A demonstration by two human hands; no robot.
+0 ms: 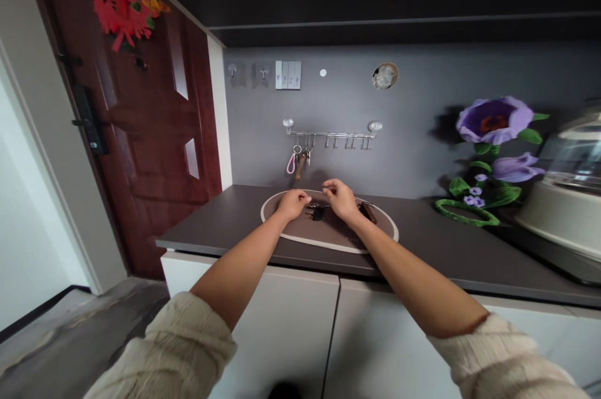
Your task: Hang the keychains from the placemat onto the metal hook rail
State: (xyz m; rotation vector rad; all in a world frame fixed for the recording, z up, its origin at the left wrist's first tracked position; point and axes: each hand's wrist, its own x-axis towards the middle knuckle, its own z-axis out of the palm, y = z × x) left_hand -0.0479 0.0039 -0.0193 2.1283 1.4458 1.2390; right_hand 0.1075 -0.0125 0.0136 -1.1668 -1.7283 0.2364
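- Black key bunch (317,212) on a brown oval mat (323,237), between both hands
- Left hand (293,203) loosely curled, just beside the keys
- Right hand (340,198) curled, fingertips drawn together; any pinch impossible to tell

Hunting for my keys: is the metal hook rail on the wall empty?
No, a pink loop and a key ring hang from the left end of the metal hook rail.

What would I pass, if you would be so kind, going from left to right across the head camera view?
Dark red wooden door, left hand, small black key fob, right hand, dark brown oblong case, purple fabric flower, cream round appliance.
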